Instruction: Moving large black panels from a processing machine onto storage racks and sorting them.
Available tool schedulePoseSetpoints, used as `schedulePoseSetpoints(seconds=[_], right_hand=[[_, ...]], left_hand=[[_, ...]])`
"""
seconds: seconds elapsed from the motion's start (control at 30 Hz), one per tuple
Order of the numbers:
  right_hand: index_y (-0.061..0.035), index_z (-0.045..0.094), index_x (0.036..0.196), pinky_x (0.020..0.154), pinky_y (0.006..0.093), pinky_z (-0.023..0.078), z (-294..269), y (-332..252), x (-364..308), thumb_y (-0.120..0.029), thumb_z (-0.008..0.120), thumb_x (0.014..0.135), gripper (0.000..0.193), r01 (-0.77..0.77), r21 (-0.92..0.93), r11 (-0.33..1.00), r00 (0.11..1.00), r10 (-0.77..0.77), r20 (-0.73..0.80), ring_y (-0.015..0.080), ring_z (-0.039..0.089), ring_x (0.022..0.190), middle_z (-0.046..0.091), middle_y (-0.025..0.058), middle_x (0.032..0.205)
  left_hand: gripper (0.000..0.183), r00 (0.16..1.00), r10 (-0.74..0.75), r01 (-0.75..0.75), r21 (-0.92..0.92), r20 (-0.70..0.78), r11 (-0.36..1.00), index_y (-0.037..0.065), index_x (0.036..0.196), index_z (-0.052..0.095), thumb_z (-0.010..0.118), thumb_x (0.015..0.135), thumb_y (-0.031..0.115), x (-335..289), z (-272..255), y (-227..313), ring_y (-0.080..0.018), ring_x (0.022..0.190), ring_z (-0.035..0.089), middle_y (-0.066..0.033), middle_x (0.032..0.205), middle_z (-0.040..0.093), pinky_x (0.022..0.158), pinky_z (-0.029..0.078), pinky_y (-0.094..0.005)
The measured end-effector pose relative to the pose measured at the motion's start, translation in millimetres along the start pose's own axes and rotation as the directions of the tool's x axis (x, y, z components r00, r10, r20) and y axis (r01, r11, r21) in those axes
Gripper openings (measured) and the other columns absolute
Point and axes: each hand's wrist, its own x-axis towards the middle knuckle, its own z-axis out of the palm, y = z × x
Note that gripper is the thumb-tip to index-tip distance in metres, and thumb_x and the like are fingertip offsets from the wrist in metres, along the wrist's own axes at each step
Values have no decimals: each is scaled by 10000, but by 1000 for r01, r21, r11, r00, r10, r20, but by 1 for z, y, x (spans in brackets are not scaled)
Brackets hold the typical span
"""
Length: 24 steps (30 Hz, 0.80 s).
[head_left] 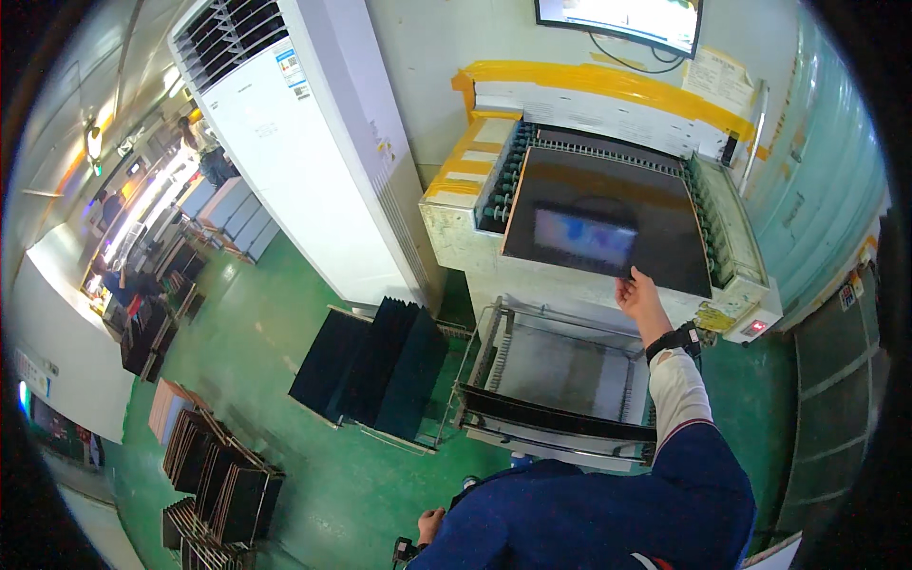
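A large dark, glossy flat panel [608, 214] with a thin copper-coloured edge lies on the roller conveyor of a machine [741, 218] ahead of me. My right hand [638, 293] is closed on the panel's near edge, with the fingertips at its lower rim. A bluish screen reflection shows on the panel's surface. Low beside my body is my left hand [430, 524], away from the panel; my sleeve and the angle hide most of its fingers. Below the machine stands a metal rack [503, 328] with a dark panel [551, 413] across its near side.
Left of the rack, another rack holds several dark panels [380, 366] upright. More racked panels [223, 484] stand at lower left on the green floor [313, 513]. A tall white air conditioner [294, 152] stands left of the machine. A screen [627, 19] hangs above. People work far left.
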Motion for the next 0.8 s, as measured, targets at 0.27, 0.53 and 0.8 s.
schedulePoseSetpoints(seconds=[0.27,0.53,0.8], right_hand=[[-41,536,913,628,279,447,-1,1,-9,-286,563,818,265,-4,-11,1000,999,5,47,154,538,726,588,72,883],[-69,578,878,617,279,458,2,21,-51,-329,516,846,269,-24,-267,963,978,79,196,147,563,710,613,42,826],[-69,607,922,604,259,481,32,62,-151,-332,543,836,284,255,-918,305,887,305,348,126,593,703,628,34,818]], left_hand=[[375,1000,-11,11,109,-3,994,-29,860,640,645,728,321,-10,-6,15,-174,689,606,-111,776,651,643,475,-292],[386,999,-51,49,113,17,992,2,884,648,640,705,344,2,-6,-2,-197,736,618,-121,808,654,688,475,-297],[410,998,-53,48,183,23,982,4,908,637,636,707,361,-2,-8,-5,-200,761,622,-122,829,654,696,476,-304]])
